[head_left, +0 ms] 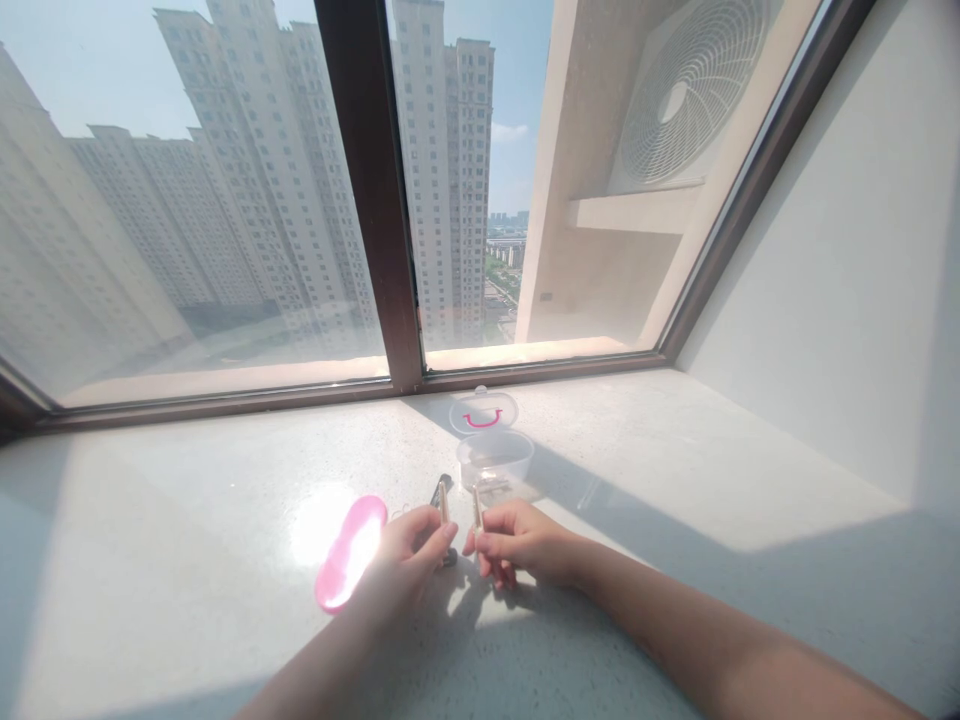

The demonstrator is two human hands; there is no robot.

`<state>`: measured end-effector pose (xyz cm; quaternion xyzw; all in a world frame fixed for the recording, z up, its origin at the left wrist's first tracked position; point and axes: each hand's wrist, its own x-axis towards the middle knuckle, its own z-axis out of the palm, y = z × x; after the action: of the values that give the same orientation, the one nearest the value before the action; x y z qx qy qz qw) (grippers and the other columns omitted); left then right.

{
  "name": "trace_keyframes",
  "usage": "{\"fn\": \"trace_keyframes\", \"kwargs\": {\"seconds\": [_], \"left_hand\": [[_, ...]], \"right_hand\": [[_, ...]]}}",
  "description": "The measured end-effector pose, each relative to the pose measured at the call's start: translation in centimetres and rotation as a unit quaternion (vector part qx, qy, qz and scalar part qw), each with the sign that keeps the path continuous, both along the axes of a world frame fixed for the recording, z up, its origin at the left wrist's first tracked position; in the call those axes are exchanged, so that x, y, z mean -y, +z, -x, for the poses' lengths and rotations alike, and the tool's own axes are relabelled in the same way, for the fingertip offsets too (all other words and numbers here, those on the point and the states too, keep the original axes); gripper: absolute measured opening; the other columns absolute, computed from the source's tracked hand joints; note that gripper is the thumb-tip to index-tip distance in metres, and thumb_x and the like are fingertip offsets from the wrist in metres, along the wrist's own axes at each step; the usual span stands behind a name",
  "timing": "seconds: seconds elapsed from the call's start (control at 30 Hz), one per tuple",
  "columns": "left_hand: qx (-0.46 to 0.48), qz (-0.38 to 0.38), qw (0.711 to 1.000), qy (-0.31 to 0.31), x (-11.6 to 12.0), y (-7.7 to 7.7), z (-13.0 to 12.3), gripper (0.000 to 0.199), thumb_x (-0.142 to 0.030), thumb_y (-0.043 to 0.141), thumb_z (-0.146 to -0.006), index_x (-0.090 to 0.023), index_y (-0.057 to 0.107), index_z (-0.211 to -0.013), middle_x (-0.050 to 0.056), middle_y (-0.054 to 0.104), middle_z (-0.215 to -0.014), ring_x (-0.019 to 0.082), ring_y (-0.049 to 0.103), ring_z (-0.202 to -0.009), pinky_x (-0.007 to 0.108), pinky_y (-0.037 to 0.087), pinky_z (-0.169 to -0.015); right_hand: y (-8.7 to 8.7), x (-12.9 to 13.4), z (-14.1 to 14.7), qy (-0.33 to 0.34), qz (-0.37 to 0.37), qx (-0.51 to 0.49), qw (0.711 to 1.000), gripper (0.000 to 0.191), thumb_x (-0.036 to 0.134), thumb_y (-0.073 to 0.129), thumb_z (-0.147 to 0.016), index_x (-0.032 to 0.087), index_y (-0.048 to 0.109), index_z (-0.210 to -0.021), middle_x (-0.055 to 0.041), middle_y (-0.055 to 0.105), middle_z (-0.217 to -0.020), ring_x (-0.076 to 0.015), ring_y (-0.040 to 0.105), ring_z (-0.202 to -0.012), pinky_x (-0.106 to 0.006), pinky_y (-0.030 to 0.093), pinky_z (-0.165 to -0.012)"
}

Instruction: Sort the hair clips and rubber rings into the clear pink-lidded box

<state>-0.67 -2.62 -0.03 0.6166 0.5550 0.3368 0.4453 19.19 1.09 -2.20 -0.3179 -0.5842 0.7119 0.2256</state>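
My left hand (pixel 417 542) pinches a slim, upright, pale gold piece (pixel 443 502) between thumb and fingers. Facing it, a short gap away, my right hand (pixel 529 542) grips a second slim pale piece (pixel 478 508). Both pieces are too small to name exactly. A dark object (pixel 448 482) lies behind my left fingers, partly covered by them. Just beyond my hands stands a clear plastic box (pixel 496 460), its lid (pixel 484 412) with a pink handle folded back, and some small things inside. A glossy pink oblong case (pixel 351 553) lies left of my left hand.
The pale stone windowsill (pixel 187 560) spreads under everything, with strong glare near the pink case. A brown window frame (pixel 375 200) bounds it at the back. At the right rises a white wall (pixel 840 280).
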Motion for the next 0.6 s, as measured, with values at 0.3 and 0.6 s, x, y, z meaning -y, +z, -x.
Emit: {"fn": "trace_keyframes", "kwargs": {"seconds": [0.3, 0.6], "left_hand": [[-0.003, -0.011, 1.0, -0.005, 0.17, 0.22, -0.06, 0.033, -0.044, 0.052, -0.085, -0.018, 0.051, -0.064, -0.002, 0.049, -0.059, 0.014, 0.045, -0.059, 0.025, 0.033, -0.057], [-0.01, -0.02, 1.0, -0.008, 0.12, -0.04, 0.05, 0.033, -0.044, 0.052, -0.085, -0.018, 0.052, -0.064, -0.002, 0.049, -0.06, 0.015, 0.046, -0.06, 0.026, 0.033, -0.057]], "right_hand": [[-0.45, -0.05, -0.12, 0.002, 0.008, 0.005, 1.0, 0.039, 0.048, 0.068, -0.077, 0.01, 0.064, -0.087, -0.002, 0.063, -0.066, -0.0083, 0.057, -0.048, -0.017, 0.041, -0.041], [-0.04, 0.13, -0.01, -0.008, 0.01, 0.01, 1.0, 0.038, 0.047, 0.069, -0.075, 0.011, 0.064, -0.085, -0.002, 0.063, -0.065, -0.0087, 0.057, -0.048, -0.017, 0.041, -0.041]]}}
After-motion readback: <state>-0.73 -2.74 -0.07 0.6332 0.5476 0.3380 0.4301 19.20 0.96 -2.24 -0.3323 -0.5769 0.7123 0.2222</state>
